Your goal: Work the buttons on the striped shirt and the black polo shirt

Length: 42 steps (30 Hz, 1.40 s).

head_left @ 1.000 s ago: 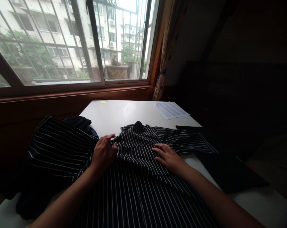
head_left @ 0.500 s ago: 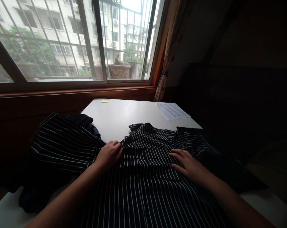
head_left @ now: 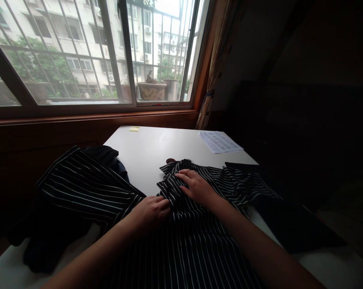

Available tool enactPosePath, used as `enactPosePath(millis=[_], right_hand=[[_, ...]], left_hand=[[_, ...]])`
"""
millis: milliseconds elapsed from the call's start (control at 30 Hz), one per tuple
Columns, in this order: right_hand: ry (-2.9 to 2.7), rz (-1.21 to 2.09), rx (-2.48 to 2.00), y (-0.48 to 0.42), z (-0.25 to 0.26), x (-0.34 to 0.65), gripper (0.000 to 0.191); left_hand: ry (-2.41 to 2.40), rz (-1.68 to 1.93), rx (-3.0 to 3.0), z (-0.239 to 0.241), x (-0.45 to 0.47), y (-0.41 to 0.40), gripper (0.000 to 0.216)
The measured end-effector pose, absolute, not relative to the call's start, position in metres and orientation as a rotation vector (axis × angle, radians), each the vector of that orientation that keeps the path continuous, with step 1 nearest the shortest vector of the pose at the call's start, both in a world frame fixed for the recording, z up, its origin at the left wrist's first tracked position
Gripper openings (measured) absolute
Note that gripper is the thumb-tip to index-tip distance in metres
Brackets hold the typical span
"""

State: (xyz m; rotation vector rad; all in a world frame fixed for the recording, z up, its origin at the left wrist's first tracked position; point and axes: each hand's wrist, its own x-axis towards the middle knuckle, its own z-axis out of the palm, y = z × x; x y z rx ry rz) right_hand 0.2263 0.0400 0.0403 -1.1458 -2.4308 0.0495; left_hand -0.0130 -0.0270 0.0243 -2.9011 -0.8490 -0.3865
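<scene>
Fingers (head_left: 184,173) of the right hand (head_left: 199,190) have slid from the shirt's (head_left: 184,245) right side to a spot near its collar since half a second ago; the left hand (head_left: 151,210) has shifted rightward and a little nearer, the shirt's upper part is now more rumpled, and a small brown round thing (head_left: 170,160) has come into view just past the collar, towards the table's (head_left: 151,140) far end.

Black with thin pale stripes, the shirt lies over the near middle of the table, its collar pointing to the table's far edge; the body runs fairly straight below, while the right sleeve is creased towards the table's right edge; a dark bundle (head_left: 45,249) sits along the table's left side.

Right fingers are loosely spread and bent, touching the cloth from above; left fingers are curled at the shirt's left edge; whether they pinch it, I cannot tell; paper (head_left: 222,141) lies at the table's far right.
</scene>
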Motion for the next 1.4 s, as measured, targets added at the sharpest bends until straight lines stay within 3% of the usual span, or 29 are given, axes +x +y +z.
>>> enactPosePath(millis=[167,267,433,600,767,900,1133,1400], right_hand=[[-2.432,0.179,-1.154,0.054,0.016,0.210,0.041],[-2.327,0.222,-1.191,0.054,0.003,0.215,0.033],[-2.225,0.313,-1.178,0.054,-0.006,0.224,0.025],[-2.203,0.341,-1.155,0.052,-0.003,0.225,0.015],[-2.155,0.391,-1.126,0.048,0.003,0.229,0.014],[-2.074,0.390,-1.082,0.047,0.007,0.232,0.016],[-1.961,0.369,-1.080,0.048,0.019,0.234,0.019],[-2.154,0.393,-1.087,0.052,0.021,0.236,0.018]], left_hand=[[-1.341,-0.865,-2.939,0.020,-0.015,-0.021,0.025],[-1.675,-1.082,-2.854,0.022,-0.027,-0.006,0.020],[-1.988,-0.900,-2.763,0.017,-0.046,0.023,0.024],[-2.034,-0.583,-2.768,0.015,-0.035,0.045,0.029],[-2.047,-0.600,-2.841,0.016,-0.017,0.065,0.013],[-2.080,-0.734,-2.887,0.018,-0.014,0.071,0.005],[-2.188,-1.218,-2.749,0.048,-0.040,0.081,0.016],[-1.831,-1.439,-2.544,0.083,-0.052,0.087,0.014]])
